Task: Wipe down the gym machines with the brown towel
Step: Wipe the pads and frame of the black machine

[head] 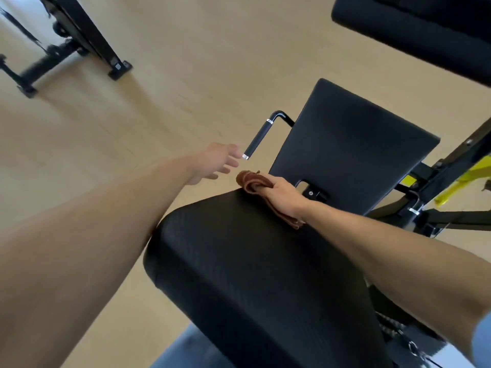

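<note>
A black padded back cushion of a gym machine fills the lower middle. At its far edge my right hand presses the folded brown towel against the pad, fingers curled over the cloth. Beyond it sits the machine's black seat pad. A black side handle with silver end caps sticks out left of the seat. My left hand hovers just left of the handle's near tip, fingers apart, holding nothing.
Tan floor spreads to the left and beyond. The black frame of another machine stands at the top left. Another black pad hangs at the top right. Black and yellow frame parts lie to the right.
</note>
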Motion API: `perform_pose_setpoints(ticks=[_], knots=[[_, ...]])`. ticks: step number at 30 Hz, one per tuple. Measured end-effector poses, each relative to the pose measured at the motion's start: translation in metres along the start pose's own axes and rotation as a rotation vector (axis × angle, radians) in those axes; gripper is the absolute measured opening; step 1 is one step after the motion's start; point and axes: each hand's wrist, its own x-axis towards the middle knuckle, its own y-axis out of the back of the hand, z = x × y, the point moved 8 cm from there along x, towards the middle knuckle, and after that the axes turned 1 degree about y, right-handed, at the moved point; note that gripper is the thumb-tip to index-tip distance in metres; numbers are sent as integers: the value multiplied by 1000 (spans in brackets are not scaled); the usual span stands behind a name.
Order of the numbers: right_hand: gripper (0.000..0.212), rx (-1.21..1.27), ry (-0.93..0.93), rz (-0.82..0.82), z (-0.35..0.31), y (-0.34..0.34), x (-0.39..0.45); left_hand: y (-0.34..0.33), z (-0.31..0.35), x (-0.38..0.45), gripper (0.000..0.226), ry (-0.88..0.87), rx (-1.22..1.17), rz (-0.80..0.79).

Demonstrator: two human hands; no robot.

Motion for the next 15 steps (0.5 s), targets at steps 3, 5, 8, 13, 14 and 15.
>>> perform_pose_setpoints(ticks=[3,5,8,13,14,15], knots=[[42,73,112,-46,-32,-6,-52,9,2,-17,49,-39,-43,-1],[43,140,175,-50,-54,-11,-86,17,9,-32,49,-86,-81,-4],[36,202,230,-29,-78,-13,-123,19,31,-52,48,-187,-125,-23],[31,105,218,34,-115,-15,-179,5,62,-96,54,-358,-62,-131],[31,66,216,61,-123,-16,-189,2,66,-104,55,-389,-43,-153],[32,18,219,95,-133,-16,-199,-1,68,-111,55,-412,-26,-170]])
